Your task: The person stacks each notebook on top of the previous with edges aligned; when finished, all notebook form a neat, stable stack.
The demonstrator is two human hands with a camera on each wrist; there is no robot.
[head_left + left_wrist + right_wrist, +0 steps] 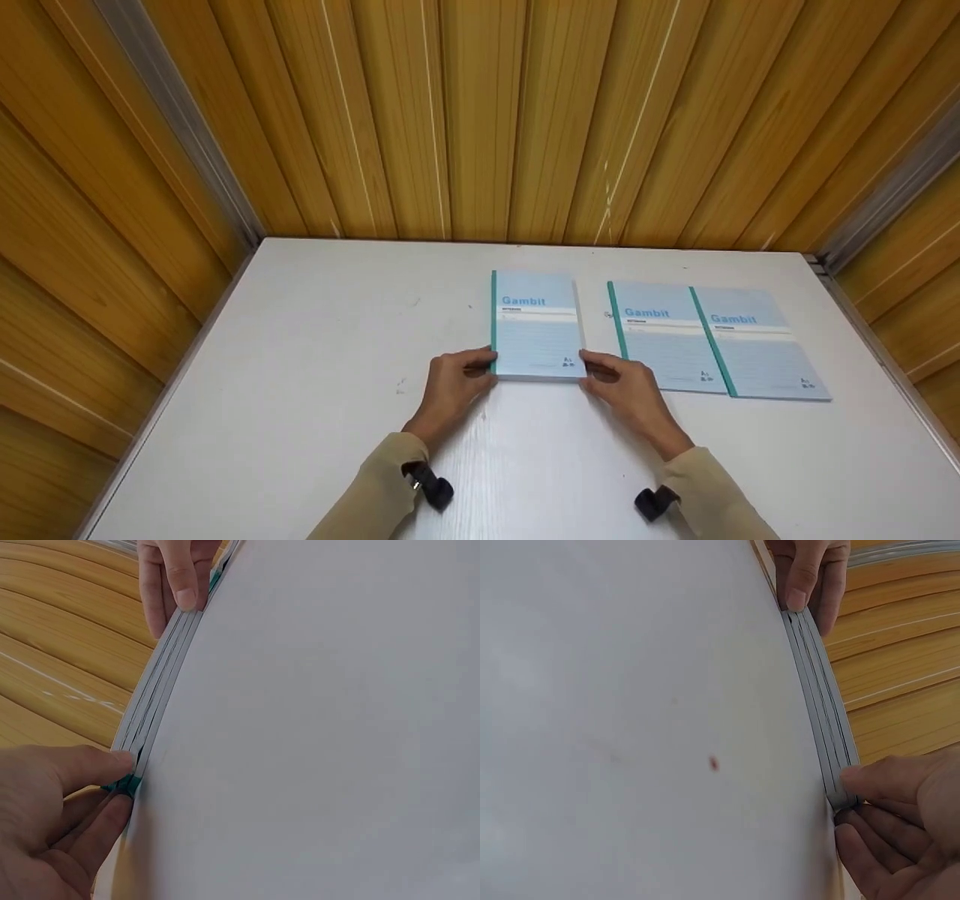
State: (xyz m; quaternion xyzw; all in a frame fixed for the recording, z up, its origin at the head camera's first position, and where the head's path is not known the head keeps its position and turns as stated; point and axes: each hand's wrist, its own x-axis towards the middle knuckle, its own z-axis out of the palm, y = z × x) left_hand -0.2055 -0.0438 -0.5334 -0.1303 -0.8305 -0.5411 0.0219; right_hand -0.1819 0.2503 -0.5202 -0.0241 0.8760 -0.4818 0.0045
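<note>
A stack of light blue Gambit notebooks (536, 322) with green spines lies on the white table, and its layered page edges (161, 682) show in the left wrist view. My left hand (454, 386) holds the stack's near left corner, thumb on the front edge and fingers along the spine side. At the near right corner, my right hand (630, 390) grips the same stack in a mirrored way. In the right wrist view, the right thumb (885, 778) presses on the front edge, with the other fingers round the corner.
To the right lie two more notebooks, one (664, 345) slightly overlapped by the other (757, 349) along its green spine. The white table (322, 337) reaches back to a wood-patterned panel wall (480, 120), with similar walls at both sides.
</note>
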